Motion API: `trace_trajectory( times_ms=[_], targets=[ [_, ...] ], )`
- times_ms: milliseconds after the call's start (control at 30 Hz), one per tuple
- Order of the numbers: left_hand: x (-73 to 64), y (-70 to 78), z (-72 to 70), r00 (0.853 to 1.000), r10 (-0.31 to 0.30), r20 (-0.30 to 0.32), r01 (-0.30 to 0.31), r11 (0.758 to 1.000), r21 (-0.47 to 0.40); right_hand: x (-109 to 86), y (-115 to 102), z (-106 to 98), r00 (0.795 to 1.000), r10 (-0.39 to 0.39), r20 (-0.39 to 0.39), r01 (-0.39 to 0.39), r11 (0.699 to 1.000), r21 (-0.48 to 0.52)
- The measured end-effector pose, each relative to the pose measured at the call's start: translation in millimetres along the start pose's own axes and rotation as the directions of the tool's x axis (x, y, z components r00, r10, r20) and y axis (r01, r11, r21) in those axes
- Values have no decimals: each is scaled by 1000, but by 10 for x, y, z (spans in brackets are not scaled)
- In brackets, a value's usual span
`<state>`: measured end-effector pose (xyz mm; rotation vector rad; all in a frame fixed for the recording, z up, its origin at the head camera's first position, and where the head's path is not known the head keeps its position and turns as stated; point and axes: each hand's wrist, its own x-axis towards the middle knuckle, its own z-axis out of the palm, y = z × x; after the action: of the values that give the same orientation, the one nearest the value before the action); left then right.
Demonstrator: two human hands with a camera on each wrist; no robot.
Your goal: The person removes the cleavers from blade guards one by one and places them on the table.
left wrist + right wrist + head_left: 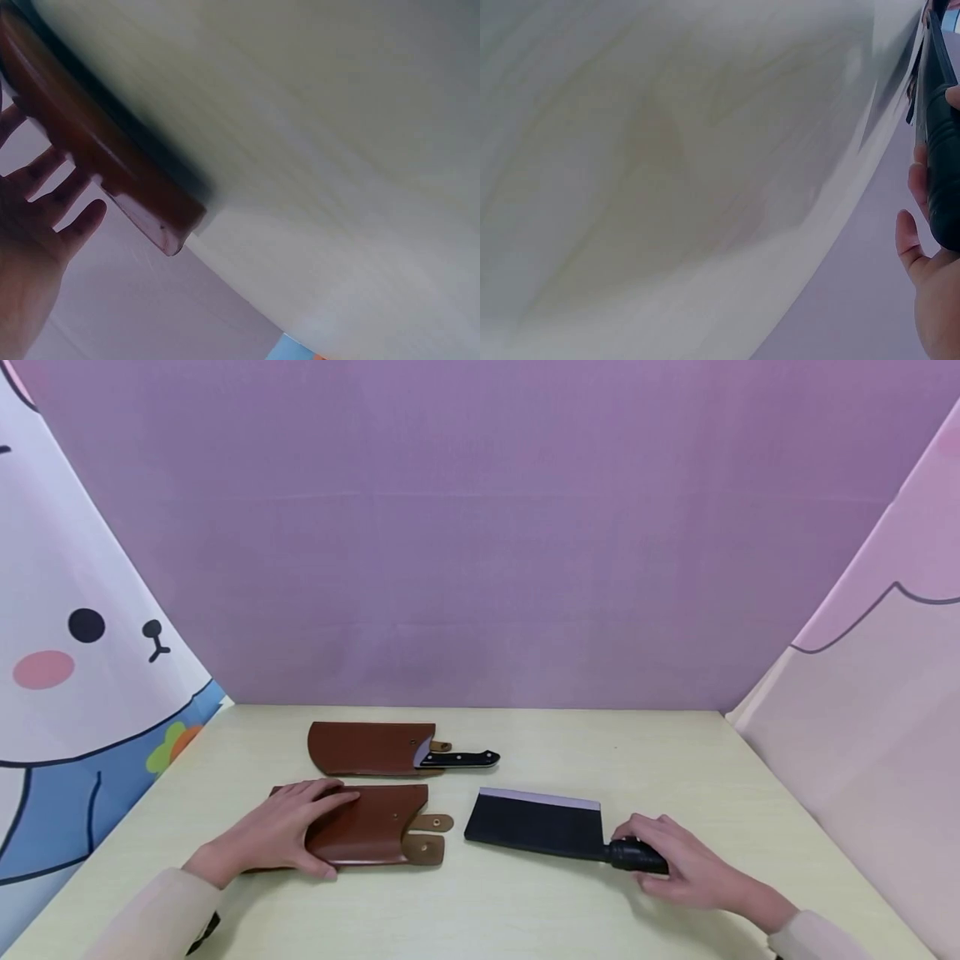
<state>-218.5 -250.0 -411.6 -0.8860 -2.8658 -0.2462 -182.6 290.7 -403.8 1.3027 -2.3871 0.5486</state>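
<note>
My left hand rests across a brown leather knife sheath, with the thumb by its near edge and the fingers spread over its top. In the left wrist view the fingers lie apart against the sheath. On the right, my right hand grips the black handle of a cleaver. Its dark, broad blade points left, toward the sheath's open end, and its pale cutting edge faces away from me. The right wrist view shows the handle within the fingers.
Behind the near sheath lies a second brown sheath with a knife in it, its black riveted handle sticking out to the right. Two strap tabs extend from the near sheath. A purple backdrop stands behind the pale table.
</note>
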Motion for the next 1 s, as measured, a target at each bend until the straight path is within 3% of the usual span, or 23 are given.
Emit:
trace_trajectory(
  times_ms=[200,467,700,1000],
  targets=[
    [13,10,6,1000,-7,12,7,1000,-12,-43,-8,-23,999,47,17,-47,999,-1],
    [11,5,8,1000,-9,23,9,1000,-21,-61,-11,-62,998,13,55,-15,999,32],
    [18,11,4,999,-13,35,14,1000,-27,-60,-17,-61,999,-21,45,19,999,50],
    [35,-1,18,998,-9,59,11,999,-30,-68,5,-63,997,-6,83,0,998,66]
  ],
)
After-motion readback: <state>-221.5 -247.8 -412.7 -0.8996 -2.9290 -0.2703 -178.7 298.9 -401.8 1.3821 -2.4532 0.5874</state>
